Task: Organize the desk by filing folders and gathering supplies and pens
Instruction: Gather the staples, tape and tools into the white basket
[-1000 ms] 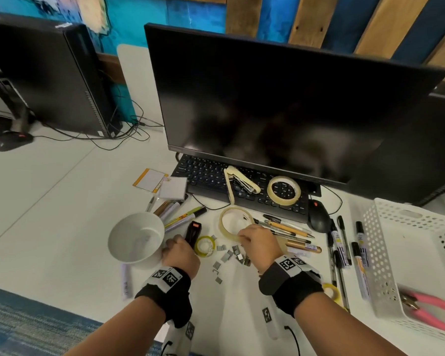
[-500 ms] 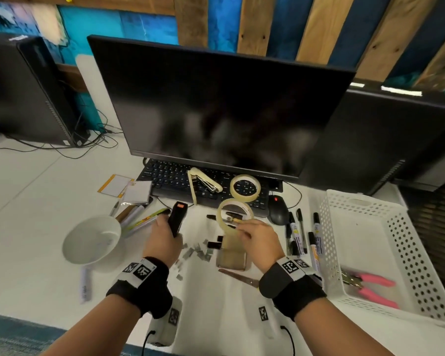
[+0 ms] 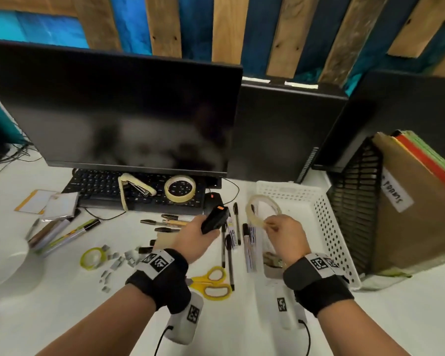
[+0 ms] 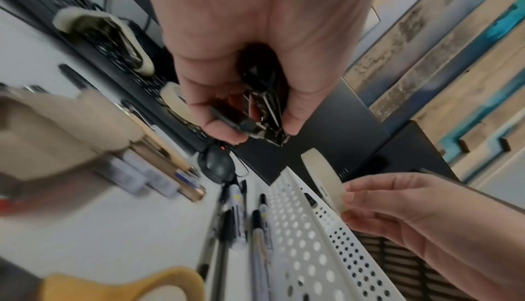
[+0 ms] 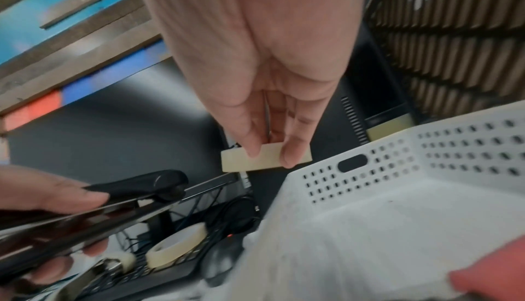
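My left hand (image 3: 198,233) grips a black stapler (image 3: 215,217) with an orange tip, held above the markers; the left wrist view shows the fingers of that hand (image 4: 227,112) curled round the stapler (image 4: 264,115). My right hand (image 3: 271,225) pinches a clear tape roll (image 3: 261,209) upright, over the left rim of the white perforated basket (image 3: 326,222). In the right wrist view thumb and fingers clamp the tape roll (image 5: 267,159) beside the basket (image 5: 397,171). Several markers and pens (image 3: 235,235) lie on the desk between my hands.
Yellow scissors (image 3: 213,281) lie near my left wrist. A masking tape roll (image 3: 179,188) and a cream stapler (image 3: 136,186) sit on the keyboard. Small yellow tape (image 3: 93,258), loose staples (image 3: 118,260) and more pens (image 3: 62,232) lie left. Folders stand in a black mesh holder (image 3: 355,206) at right.
Both hands left the desk surface, the left lifting the black stapler, the right the clear tape roll, and carried them rightward to the basket. The head view swung right.
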Available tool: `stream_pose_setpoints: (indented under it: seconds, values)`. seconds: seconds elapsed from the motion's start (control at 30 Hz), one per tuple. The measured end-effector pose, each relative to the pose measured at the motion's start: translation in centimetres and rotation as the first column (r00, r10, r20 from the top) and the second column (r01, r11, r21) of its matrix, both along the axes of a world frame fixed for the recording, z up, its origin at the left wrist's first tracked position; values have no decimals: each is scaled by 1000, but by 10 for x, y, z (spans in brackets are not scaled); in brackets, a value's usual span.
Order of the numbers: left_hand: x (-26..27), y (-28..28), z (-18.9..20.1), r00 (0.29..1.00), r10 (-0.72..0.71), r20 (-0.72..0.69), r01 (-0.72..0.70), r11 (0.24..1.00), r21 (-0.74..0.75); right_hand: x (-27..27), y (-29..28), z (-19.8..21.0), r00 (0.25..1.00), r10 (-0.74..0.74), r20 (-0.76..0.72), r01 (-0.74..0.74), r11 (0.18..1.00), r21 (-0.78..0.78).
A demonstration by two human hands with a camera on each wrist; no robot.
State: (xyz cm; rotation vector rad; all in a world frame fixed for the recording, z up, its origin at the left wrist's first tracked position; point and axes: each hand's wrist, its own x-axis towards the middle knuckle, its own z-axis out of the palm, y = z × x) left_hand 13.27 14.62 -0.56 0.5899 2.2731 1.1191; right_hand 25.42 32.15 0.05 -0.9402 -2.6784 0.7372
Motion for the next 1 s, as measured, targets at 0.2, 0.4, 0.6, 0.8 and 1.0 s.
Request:
stream_pose_setpoints:
  seconds: [0.2, 0.4, 0.6, 0.8, 1.0]
  values:
    - [26, 44, 1, 997, -38, 70, 36, 999, 35, 23, 56, -17, 939, -40, 343, 23, 998, 55]
    - [38, 65, 0, 985, -2, 175, -15, 995, 95, 22, 73, -23, 835, 73, 545, -94, 996, 11]
    - [43, 75, 4, 977, 28, 210, -58, 989, 136, 17, 75, -34, 703, 299, 646, -295, 948, -118]
    - [44, 81, 3, 974, -7, 228, -28, 988, 151, 20, 74, -22, 737, 413, 535, -310, 910, -275]
    - [58, 100, 11, 981, -155, 120, 131, 973, 188, 30, 59, 27, 989, 127, 79, 7, 487, -873]
